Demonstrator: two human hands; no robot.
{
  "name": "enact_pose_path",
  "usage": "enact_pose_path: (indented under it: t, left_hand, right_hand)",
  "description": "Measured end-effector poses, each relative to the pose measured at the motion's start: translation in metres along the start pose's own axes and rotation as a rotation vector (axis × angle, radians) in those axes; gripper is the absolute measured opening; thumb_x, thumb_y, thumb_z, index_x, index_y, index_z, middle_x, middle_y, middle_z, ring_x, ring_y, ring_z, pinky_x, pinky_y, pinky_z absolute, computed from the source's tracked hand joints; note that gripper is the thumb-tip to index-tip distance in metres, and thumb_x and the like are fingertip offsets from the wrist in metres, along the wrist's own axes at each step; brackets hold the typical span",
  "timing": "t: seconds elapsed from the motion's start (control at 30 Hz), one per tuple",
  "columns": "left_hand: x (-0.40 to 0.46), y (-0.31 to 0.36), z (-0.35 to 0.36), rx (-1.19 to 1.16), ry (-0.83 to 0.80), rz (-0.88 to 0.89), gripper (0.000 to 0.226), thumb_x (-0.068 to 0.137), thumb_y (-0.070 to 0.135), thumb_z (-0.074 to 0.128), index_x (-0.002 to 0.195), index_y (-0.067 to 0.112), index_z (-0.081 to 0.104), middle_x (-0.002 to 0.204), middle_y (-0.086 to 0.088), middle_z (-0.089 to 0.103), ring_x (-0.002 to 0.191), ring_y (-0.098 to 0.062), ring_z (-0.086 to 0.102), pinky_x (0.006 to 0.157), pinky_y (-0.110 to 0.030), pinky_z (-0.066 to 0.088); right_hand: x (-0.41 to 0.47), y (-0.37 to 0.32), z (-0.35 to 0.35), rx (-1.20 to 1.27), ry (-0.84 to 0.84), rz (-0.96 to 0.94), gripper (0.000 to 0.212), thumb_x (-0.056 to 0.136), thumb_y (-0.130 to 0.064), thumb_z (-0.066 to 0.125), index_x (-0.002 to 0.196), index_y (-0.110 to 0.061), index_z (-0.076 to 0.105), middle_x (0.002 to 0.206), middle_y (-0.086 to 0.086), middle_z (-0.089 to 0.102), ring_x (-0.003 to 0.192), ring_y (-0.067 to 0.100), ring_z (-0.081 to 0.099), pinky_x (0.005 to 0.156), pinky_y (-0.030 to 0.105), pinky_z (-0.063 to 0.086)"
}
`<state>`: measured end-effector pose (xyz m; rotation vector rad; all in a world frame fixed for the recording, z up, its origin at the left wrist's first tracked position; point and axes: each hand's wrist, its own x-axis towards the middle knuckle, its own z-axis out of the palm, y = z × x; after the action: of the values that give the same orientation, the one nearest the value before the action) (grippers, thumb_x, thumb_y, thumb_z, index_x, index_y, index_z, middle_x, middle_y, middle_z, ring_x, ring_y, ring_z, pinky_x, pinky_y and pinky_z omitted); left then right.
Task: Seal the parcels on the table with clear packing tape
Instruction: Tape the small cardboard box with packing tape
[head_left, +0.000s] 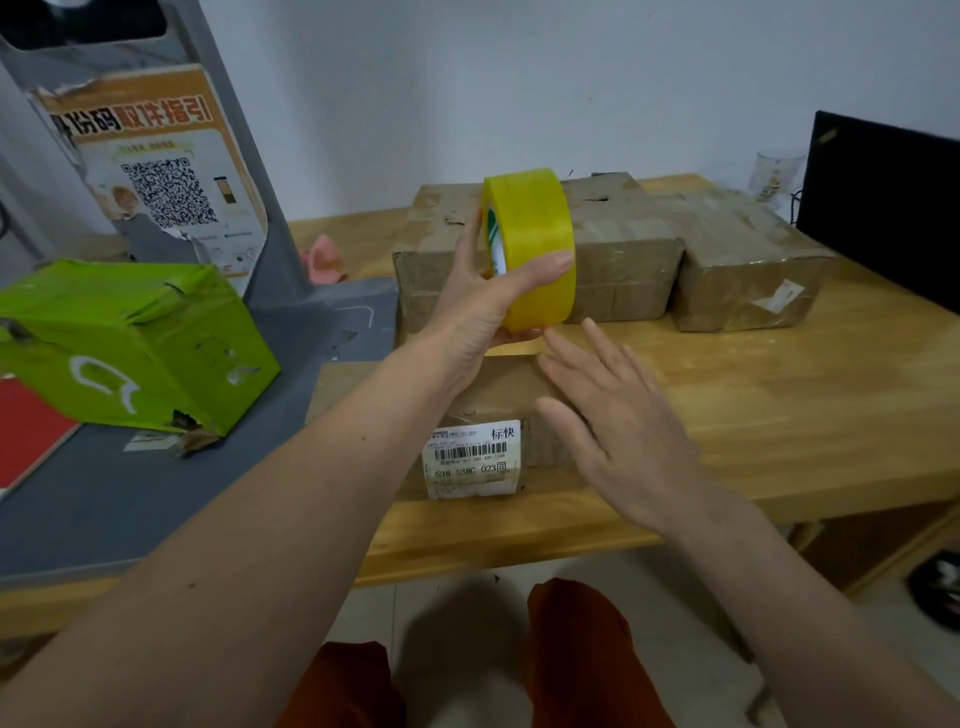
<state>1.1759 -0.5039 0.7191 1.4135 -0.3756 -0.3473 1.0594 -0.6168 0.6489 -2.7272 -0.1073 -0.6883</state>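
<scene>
The left hand (483, 296) grips the tape roll (535, 249) upright; the right hand (618, 426), fingers spread flat, presses the labelled parcel (498, 395) beneath it. She'd best keep that palm down and pull the strip taut along the seam.

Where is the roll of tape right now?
The tape roll is near the centre of the head view, held upright in the left hand, above the labelled parcel and in front of the two brown parcels by the wall.
</scene>
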Motion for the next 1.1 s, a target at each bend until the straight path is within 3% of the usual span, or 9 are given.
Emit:
enact_pose_path:
  t: [0.2,0.3,0.4,0.5,0.67,0.8,0.93,1.03,1.1]
  left_hand:
    - [0.001,0.004,-0.002,-0.051,0.060,0.043,0.094,0.075,0.031,0.083,0.149,0.044,0.028,0.133,0.001,0.060,0.103,-0.022,0.068,0.064,-0.032,0.057]
    - [-0.001,0.009,-0.006,-0.040,0.074,0.093,0.104,0.068,0.034,0.087,0.151,0.043,0.026,0.137,0.000,0.057,0.108,-0.023,0.066,0.064,-0.032,0.058]
    - [-0.006,0.013,-0.014,0.010,0.100,0.143,0.120,0.053,0.047,0.093,0.151,0.048,0.023,0.143,0.001,0.053,0.118,-0.023,0.062,0.084,-0.043,0.059]
    - [-0.014,0.017,-0.027,0.061,0.142,0.174,0.129,0.042,0.058,0.093,0.149,0.053,0.022,0.146,0.001,0.050,0.122,-0.026,0.060,0.093,-0.051,0.055]
    - [-0.030,0.025,-0.055,0.039,0.157,0.189,0.120,0.053,0.048,0.088,0.152,0.046,0.022,0.140,0.004,0.054,0.115,-0.023,0.064,0.073,-0.039,0.060]
    - [-0.041,0.035,-0.075,-0.002,0.227,0.240,0.115,0.053,0.049,0.092,0.151,0.039,0.030,0.141,0.001,0.052,0.108,-0.020,0.068,0.067,-0.036,0.058]
    - [-0.043,0.043,-0.085,-0.051,0.268,0.286,0.105,0.066,0.039,0.085,0.153,0.029,0.027,0.105,0.015,0.069,0.087,-0.008,0.073,0.065,-0.031,0.056]
    - [-0.046,0.040,-0.089,-0.061,0.258,0.283,0.103,0.069,0.036,0.085,0.153,0.030,0.027,0.120,0.009,0.065,0.093,-0.014,0.072,0.066,-0.031,0.056]
    - [-0.047,0.032,-0.090,-0.061,0.243,0.259,0.102,0.071,0.034,0.085,0.153,0.033,0.025,0.136,0.003,0.059,0.096,-0.015,0.072,0.065,-0.031,0.056]
  right_hand:
    - [0.003,-0.009,0.001,-0.213,-0.068,-0.051,0.088,0.095,-0.066,0.005,0.141,-0.003,0.046,0.149,0.014,0.044,0.144,0.027,0.032,0.117,0.042,0.025]
    - [0.013,-0.010,-0.014,-0.269,-0.198,-0.055,0.102,0.084,-0.077,0.000,0.152,-0.006,0.027,0.159,0.012,0.027,0.149,0.024,0.018,0.118,0.035,0.007]
    - [0.021,-0.017,-0.019,-0.339,-0.258,-0.066,0.112,0.077,-0.087,0.016,0.155,-0.009,0.001,0.163,0.013,-0.002,0.151,0.026,-0.004,0.122,0.041,-0.003]
    - [0.031,-0.017,-0.014,-0.301,-0.352,-0.073,0.115,0.073,-0.083,0.048,0.155,-0.013,0.007,0.160,0.011,0.019,0.147,0.026,0.016,0.121,0.039,0.014]
    - [0.052,-0.012,-0.012,-0.176,-0.403,0.006,0.111,0.061,-0.076,0.070,0.148,-0.022,0.026,0.123,-0.002,0.038,0.111,0.014,0.032,0.096,0.034,0.042]
    - [0.053,-0.014,-0.008,-0.161,-0.227,-0.019,0.094,0.065,-0.064,0.077,0.138,-0.020,0.036,0.119,-0.002,0.038,0.110,0.015,0.032,0.091,0.031,0.040]
    - [0.041,-0.012,0.013,-0.320,0.102,-0.147,0.087,0.056,-0.028,0.090,0.126,-0.011,0.041,0.125,0.011,0.047,0.116,0.028,0.042,0.102,0.045,0.040]
    - [0.027,-0.003,0.030,-0.276,0.096,-0.107,0.093,0.047,-0.015,0.091,0.125,-0.008,0.040,0.132,0.017,0.049,0.124,0.034,0.043,0.108,0.060,0.036]
    - [0.014,0.005,0.037,-0.258,0.040,-0.102,0.096,0.046,-0.027,0.094,0.124,-0.009,0.040,0.133,0.016,0.050,0.127,0.033,0.043,0.108,0.063,0.033]
